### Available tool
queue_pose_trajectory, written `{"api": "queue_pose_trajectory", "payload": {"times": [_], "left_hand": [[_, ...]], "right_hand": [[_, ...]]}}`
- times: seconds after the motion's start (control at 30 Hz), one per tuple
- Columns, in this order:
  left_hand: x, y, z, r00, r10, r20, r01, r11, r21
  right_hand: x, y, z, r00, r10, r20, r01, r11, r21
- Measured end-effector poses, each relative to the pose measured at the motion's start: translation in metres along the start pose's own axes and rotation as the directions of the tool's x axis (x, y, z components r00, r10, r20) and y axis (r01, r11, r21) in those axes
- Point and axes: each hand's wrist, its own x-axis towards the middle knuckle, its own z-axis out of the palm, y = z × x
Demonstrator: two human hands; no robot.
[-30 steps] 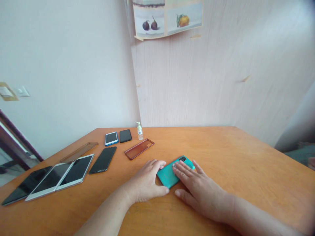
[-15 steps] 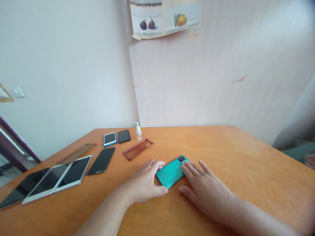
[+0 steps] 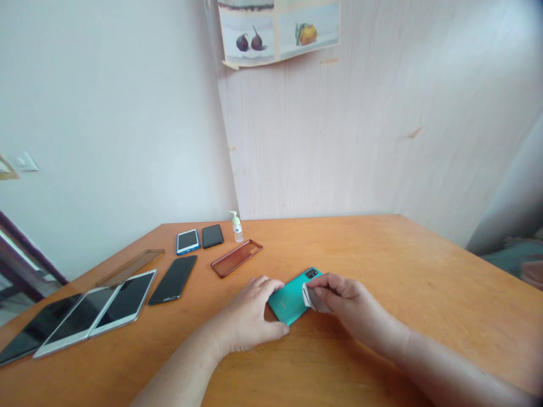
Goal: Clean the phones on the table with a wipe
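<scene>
A teal phone [image 3: 289, 299] lies on the table with its back and camera block facing up. My left hand [image 3: 250, 314] grips its left end, thumb at the near corner and fingers at the far edge. Between the thumb and fingers of my right hand [image 3: 354, 305] is a small whitish cloth or wipe [image 3: 317, 303] with a dark line on it. This piece hangs over the phone's right part; whether it touches the surface I cannot tell.
On the wooden table [image 3: 373, 254], a reddish phone case [image 3: 237, 259], a pump bottle [image 3: 237, 229] and a clear brownish case [image 3: 131, 268] stand or lie beyond my left hand. Several phones and tablets are on the left, among them a black phone [image 3: 173, 281] and a white-framed tablet [image 3: 125, 304].
My right hand was spread flat over the phone's right end; now its fingers are pinched on the whitish piece, raised above the back. My left hand keeps its hold.
</scene>
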Motion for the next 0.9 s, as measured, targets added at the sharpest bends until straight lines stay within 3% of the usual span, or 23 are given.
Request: {"api": "queue_pose_trajectory", "payload": {"times": [0.13, 0.23, 0.4, 0.47, 0.53, 0.6, 0.67, 0.77, 0.9], "left_hand": [[0.000, 0.003, 0.000, 0.997, 0.027, -0.067, -0.027, 1.000, 0.013], [0.001, 0.010, 0.002, 0.984, 0.055, -0.168, -0.062, 0.997, -0.042], [0.003, 0.017, 0.010, 0.984, 0.073, -0.165, -0.096, 0.986, -0.137], [0.005, 0.013, 0.012, 0.976, 0.054, -0.210, -0.084, 0.987, -0.137], [0.008, 0.007, 0.012, 0.963, 0.033, -0.267, -0.070, 0.989, -0.128], [0.010, 0.001, 0.012, 0.953, 0.010, -0.303, -0.050, 0.991, -0.125], [0.011, -0.005, 0.012, 0.955, -0.020, -0.297, -0.023, 0.990, -0.141], [0.012, -0.009, 0.016, 0.967, -0.074, -0.242, 0.024, 0.978, -0.206], [0.010, -0.008, 0.020, 0.983, -0.109, -0.150, 0.059, 0.952, -0.301]], "right_hand": [[0.002, -0.002, 0.003, 0.996, 0.074, 0.045, -0.083, 0.968, 0.236], [-0.002, -0.006, 0.005, 0.994, 0.066, 0.084, -0.089, 0.948, 0.306], [-0.009, -0.013, 0.010, 0.968, 0.028, 0.248, -0.117, 0.928, 0.355], [-0.010, -0.016, 0.009, 0.977, -0.006, 0.213, -0.045, 0.971, 0.236], [-0.010, -0.019, 0.004, 0.994, -0.054, 0.090, 0.058, 0.998, -0.036], [-0.009, -0.018, -0.002, 0.997, -0.078, -0.012, 0.069, 0.934, -0.351], [-0.008, -0.016, -0.008, 0.998, -0.047, -0.038, 0.018, 0.831, -0.556], [-0.006, -0.011, -0.012, 1.000, -0.021, -0.012, 0.008, 0.752, -0.660], [-0.002, -0.005, -0.014, 0.999, -0.053, 0.009, 0.046, 0.768, -0.639]]}}
